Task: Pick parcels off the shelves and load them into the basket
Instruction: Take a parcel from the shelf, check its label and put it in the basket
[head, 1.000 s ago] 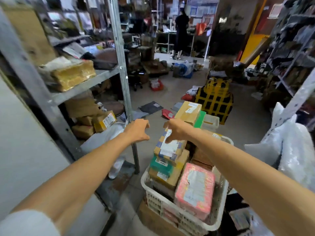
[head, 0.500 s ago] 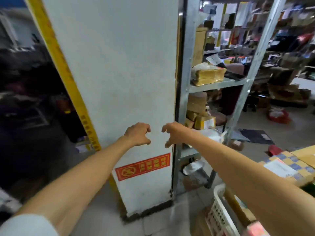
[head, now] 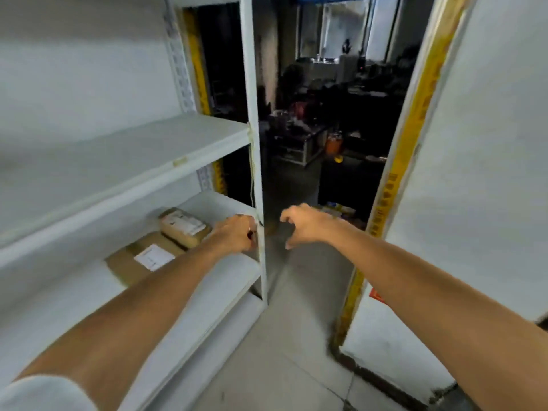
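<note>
The person is reaching both bare arms forward beside a white metal shelf unit (head: pixel 118 149). On its lower shelf a small tan parcel (head: pixel 185 226), lumpy and taped, is lying just beside a flat brown cardboard box (head: pixel 130 264), and each is wearing a white label. The left hand (head: pixel 234 234) is sitting at the upright post with its fingers tucked under, so I cannot tell their state. The right hand (head: pixel 305 225) is hanging over the grey floor (head: pixel 281 351), its fingers loosely curled, apart and holding nothing.
</note>
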Action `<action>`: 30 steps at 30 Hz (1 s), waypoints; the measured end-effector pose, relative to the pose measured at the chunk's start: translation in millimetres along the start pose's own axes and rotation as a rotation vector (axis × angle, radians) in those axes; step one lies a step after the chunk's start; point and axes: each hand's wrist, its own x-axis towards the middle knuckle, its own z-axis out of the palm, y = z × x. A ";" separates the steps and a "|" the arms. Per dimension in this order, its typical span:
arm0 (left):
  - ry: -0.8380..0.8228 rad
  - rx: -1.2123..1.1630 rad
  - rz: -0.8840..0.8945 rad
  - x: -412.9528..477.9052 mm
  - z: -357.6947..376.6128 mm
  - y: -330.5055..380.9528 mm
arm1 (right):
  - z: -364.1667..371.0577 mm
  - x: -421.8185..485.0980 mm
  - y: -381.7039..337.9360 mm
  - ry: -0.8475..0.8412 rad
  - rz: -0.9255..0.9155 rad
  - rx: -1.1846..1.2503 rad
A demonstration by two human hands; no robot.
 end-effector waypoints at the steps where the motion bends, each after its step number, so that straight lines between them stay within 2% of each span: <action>1: -0.011 0.000 -0.059 -13.0 -1.1 -24.3 | 4.7 11.4 -24.5 -0.022 -0.054 0.006; 5: 0.005 0.007 -0.299 -69.6 -6.5 -103.5 | 29.2 54.7 -112.5 -0.124 -0.266 0.015; 12: 0.036 -0.012 -0.625 -132.9 -2.1 -170.3 | 62.5 96.8 -182.0 -0.224 -0.519 -0.007; 23: 0.072 -0.157 -0.793 -117.1 36.9 -176.3 | 95.2 163.1 -169.1 -0.298 -0.577 -0.032; 30: 0.037 -0.192 -0.854 -101.8 66.9 -221.5 | 137.9 199.2 -181.8 -0.349 -0.529 0.022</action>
